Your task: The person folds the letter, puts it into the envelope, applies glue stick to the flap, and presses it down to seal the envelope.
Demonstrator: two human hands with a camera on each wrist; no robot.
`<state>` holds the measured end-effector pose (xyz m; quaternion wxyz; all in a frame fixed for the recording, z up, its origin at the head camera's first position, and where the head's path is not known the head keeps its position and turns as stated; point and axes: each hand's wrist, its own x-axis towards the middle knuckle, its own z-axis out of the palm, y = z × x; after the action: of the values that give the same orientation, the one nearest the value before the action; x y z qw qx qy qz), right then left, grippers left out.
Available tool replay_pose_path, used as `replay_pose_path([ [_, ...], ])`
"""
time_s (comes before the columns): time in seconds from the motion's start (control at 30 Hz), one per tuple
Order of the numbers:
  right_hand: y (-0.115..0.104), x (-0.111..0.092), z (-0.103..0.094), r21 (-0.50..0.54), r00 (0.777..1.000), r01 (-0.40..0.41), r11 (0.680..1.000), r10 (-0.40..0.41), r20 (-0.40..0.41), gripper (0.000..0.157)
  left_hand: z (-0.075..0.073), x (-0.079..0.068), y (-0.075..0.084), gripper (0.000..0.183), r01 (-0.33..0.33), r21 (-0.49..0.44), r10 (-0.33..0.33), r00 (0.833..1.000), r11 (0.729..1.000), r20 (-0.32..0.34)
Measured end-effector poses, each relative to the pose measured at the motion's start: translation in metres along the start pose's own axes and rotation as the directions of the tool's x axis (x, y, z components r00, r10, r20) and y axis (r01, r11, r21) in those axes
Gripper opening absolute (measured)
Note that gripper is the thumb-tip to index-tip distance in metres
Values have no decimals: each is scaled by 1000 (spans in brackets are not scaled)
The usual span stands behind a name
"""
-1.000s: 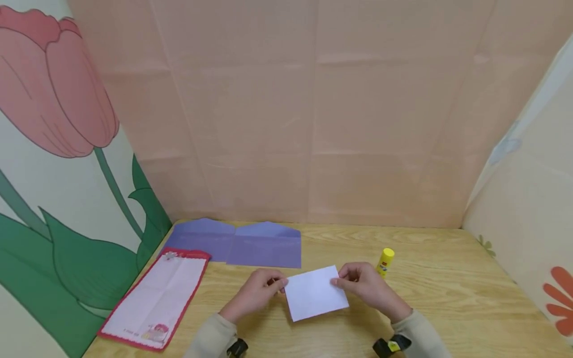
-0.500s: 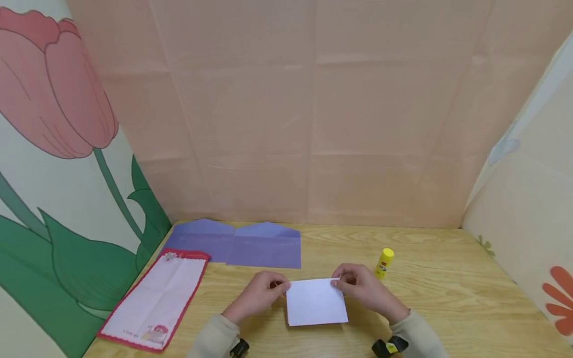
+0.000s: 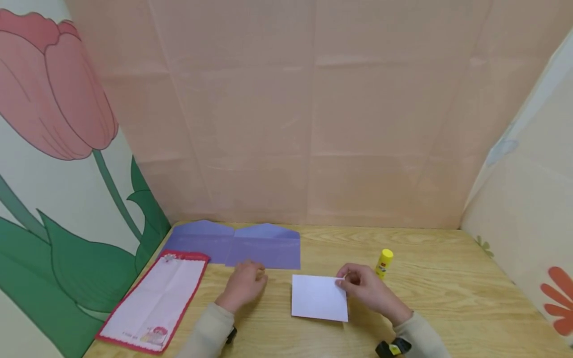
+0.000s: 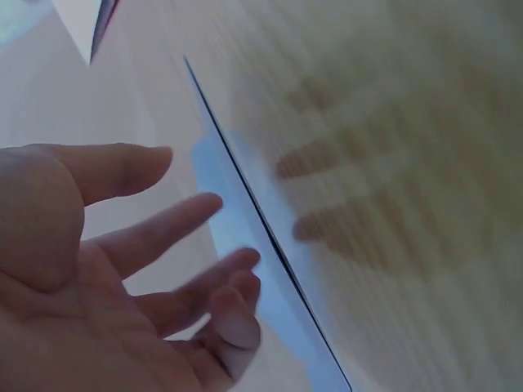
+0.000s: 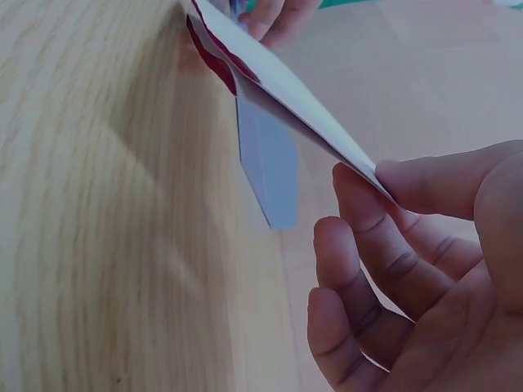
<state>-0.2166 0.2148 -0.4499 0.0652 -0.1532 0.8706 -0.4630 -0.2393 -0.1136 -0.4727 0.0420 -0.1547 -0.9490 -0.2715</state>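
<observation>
A folded white sheet of paper (image 3: 319, 298) is pinched at its upper right corner between the thumb and fingers of my right hand (image 3: 368, 289). The right wrist view shows the folded paper (image 5: 302, 98) with its layers slightly apart and red edging inside. My left hand (image 3: 243, 286) holds nothing and hovers just in front of the purple envelopes. In the left wrist view its fingers (image 4: 167, 233) are loosely spread near the edge of a purple envelope (image 4: 245, 237). Two purple envelopes (image 3: 268, 251) lie side by side at the back left, flaps up.
A white sheet with a red border (image 3: 154, 301) and a small cartoon figure lies at the left of the wooden table (image 3: 438, 288). A yellow glue stick (image 3: 384, 262) stands behind my right hand. A pinkish sheet (image 3: 313, 124) covers the wall behind.
My left hand has let go of the white paper and moved left and away from me, toward the envelopes. My right hand still holds the paper, which has tilted slightly.
</observation>
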Motion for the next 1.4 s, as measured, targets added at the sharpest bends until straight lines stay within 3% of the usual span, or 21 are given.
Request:
replay_pose_path([
  [0.2,2,-2,-1,4,999,-33,999,33,-4,14,-7,9,-9,36,109,98,-114,993,989,44],
  [0.47,5,-1,-1,9,1000,-23,1000,22,10,15,-9,14,-12,37,138,150,-149,986,979,70],
  [0.8,11,-2,4,-30,999,24,999,-25,-22,11,-7,15,-8,37,109,189,-125,990,976,72],
  [1.07,13,-3,5,-26,999,25,999,-26,-27,12,-6,10,-3,38,102,170,-119,988,980,96],
  [1.4,12,0,1,0,1000,-24,1000,24,-5,13,-10,2,8,36,57,149,-77,988,987,134],
])
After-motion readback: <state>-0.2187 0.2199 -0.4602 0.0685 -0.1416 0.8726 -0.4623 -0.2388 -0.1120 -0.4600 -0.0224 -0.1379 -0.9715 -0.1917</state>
